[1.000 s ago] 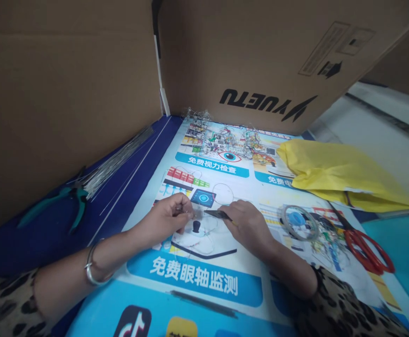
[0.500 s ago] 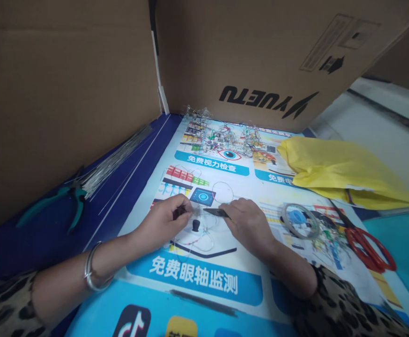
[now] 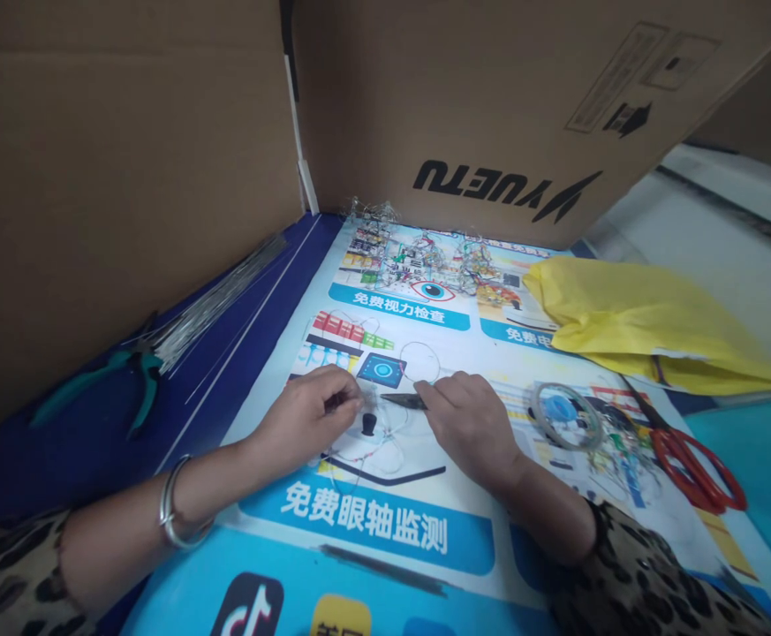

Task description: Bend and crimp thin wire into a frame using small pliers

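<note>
My left hand (image 3: 315,406) is pinched closed over the printed sheet, and a thin wire (image 3: 395,455) seems to run from its fingertips. Loops of this wire with small coloured beads lie just below the fingers. Wrapped round a pointed dark metal tool (image 3: 404,401), my right hand (image 3: 468,424) covers the handle, so its exact kind is hidden. The tool's tip points left, a short gap from my left fingertips. Another thin wire ring (image 3: 420,360) lies above the tool.
Teal-handled pliers (image 3: 143,375) and a bundle of straight wires (image 3: 216,300) lie at left. Red-handled scissors (image 3: 696,468), a clear tape roll (image 3: 565,417) and a yellow bag (image 3: 637,318) are at right. Beaded wire tangles (image 3: 474,261) sit near the cardboard wall (image 3: 478,97).
My right hand has shifted very slightly, and the tool's tip has turned a little. The left hand holds almost the same place.
</note>
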`<state>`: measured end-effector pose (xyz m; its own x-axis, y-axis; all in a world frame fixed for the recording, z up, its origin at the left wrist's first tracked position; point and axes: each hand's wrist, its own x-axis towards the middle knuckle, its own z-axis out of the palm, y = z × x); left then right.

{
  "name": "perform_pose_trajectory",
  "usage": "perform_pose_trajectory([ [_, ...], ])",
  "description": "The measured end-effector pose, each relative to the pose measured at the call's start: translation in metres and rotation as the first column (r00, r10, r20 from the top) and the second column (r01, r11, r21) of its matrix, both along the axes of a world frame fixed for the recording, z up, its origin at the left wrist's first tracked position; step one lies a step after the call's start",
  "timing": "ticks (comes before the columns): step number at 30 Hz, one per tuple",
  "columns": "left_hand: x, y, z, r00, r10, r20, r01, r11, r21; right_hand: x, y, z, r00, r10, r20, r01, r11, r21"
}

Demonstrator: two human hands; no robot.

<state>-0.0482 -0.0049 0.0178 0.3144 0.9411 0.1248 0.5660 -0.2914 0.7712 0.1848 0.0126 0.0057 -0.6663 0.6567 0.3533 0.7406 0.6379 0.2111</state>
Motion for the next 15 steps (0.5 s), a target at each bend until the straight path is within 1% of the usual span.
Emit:
perform_pose_trajectory([
  [8, 0.0008, 0.0006, -0.0021, 0.998, 0.008, -0.058, -0.007, 1.0, 0.024, 0.0009, -0.0031, 0.0068, 0.997, 0.062, 0.043, -0.066, 0.993, 0.097],
  [11, 0.0011, 0.0011, -0.0021, 0.997, 0.006, -0.076, -0.004, 1.0, 0.029, 0.0014, -0.0041, 0.0077, 0.996, 0.069, 0.06, -0.075, 0.992, 0.099],
  [15, 0.0004, 0.0008, -0.0037, 0.994, 0.012, -0.107, -0.007, 0.999, 0.046, 0.001, -0.0042, 0.0062, 0.997, 0.061, 0.052, -0.065, 0.996, 0.067],
])
